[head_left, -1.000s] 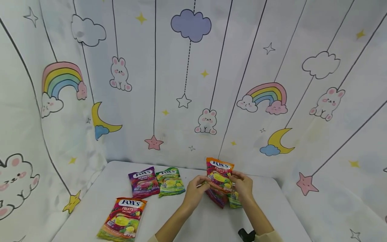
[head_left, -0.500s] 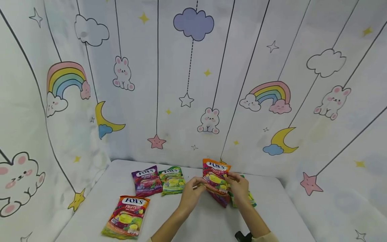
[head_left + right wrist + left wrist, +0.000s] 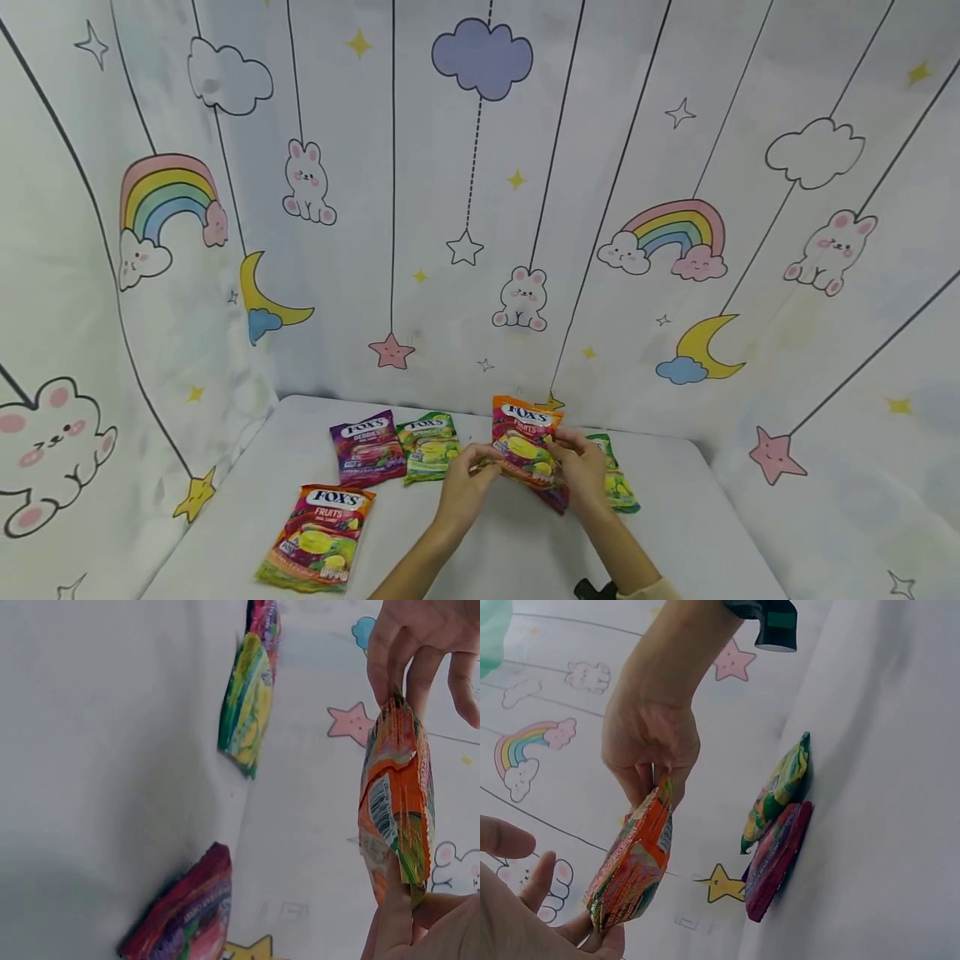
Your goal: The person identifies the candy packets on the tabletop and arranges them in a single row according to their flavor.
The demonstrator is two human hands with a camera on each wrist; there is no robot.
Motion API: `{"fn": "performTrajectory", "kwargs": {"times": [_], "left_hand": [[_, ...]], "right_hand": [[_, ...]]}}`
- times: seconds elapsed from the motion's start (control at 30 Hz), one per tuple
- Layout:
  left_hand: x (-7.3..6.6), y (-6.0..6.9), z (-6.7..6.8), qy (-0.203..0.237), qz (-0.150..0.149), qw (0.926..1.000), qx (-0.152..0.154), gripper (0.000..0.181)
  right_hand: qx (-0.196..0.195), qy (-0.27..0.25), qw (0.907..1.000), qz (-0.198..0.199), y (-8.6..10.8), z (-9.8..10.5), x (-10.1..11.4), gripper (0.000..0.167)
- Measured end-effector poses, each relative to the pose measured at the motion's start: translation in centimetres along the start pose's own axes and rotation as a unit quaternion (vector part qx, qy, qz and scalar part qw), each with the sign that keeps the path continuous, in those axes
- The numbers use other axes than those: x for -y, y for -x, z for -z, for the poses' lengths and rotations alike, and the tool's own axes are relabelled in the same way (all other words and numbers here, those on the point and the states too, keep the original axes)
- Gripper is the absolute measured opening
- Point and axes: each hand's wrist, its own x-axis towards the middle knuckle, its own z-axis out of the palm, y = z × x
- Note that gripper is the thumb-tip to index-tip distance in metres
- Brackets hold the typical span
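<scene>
Both hands hold an orange FOX'S Fruits candy bag [image 3: 525, 442] up off the table, its printed front showing in the head view. At the bag's left edge, the left hand [image 3: 467, 487] pinches it between thumb and fingers. On the opposite edge the right hand [image 3: 583, 471] grips it. Behind and below hangs the shadowed corner of a purple candy bag [image 3: 557, 498], mostly hidden; the right wrist view shows this purple bag [image 3: 195, 919] on the table, apart from the held one. A green candy bag [image 3: 618, 479] lies just right of the right hand, partly covered by it.
On the left of the white table [image 3: 420, 550] lie a purple FOX'S Berries bag [image 3: 369, 450] and a green FOX'S bag [image 3: 430, 447], side by side. Nearer stands out another orange Fruits bag [image 3: 318, 537]. A patterned cloth backdrop [image 3: 450, 350] rises behind the table.
The hands have shifted slightly left with the orange candy bag. More of the green bag at the right now shows. The head view has turned a little.
</scene>
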Motion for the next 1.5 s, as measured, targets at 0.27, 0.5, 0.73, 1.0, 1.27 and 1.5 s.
{"fn": "performTrajectory", "kwargs": {"times": [0.27, 0.5, 0.73, 1.0, 1.27, 1.5], "left_hand": [[0.6, 0.7, 0.6, -0.03, 0.031, 0.9989, -0.019, 0.019], [1.3, 1.0, 1.2, -0.044, 0.04, 0.9974, -0.04, 0.018], [1.4, 1.8, 2.1, -0.065, 0.059, 0.9938, -0.067, 0.018], [1.7, 2.5, 2.9, -0.082, 0.088, 0.9889, -0.088, 0.018], [2.2, 3.3, 4.1, -0.075, 0.11, 0.9854, -0.106, 0.019], [2.7, 3.8, 5.4, -0.056, 0.133, 0.9824, -0.119, 0.02]], "right_hand": [[0.002, -0.008, 0.9999, -0.006, 1.0, -0.9, -0.6, 0.024], [0.002, -0.011, 0.9999, -0.008, 1.6, -2.1, -1.3, 0.023], [0.02, -0.028, 0.9994, -0.004, 2.1, -3.5, -2.4, 0.023], [0.017, -0.025, 0.9995, -0.007, 2.9, -4.9, -3.3, 0.02], [0.033, -0.038, 0.9985, -0.02, 3.6, -6.1, -4.2, 0.02], [0.047, -0.041, 0.9977, -0.028, 4.4, -7.3, -4.7, 0.022]]}}
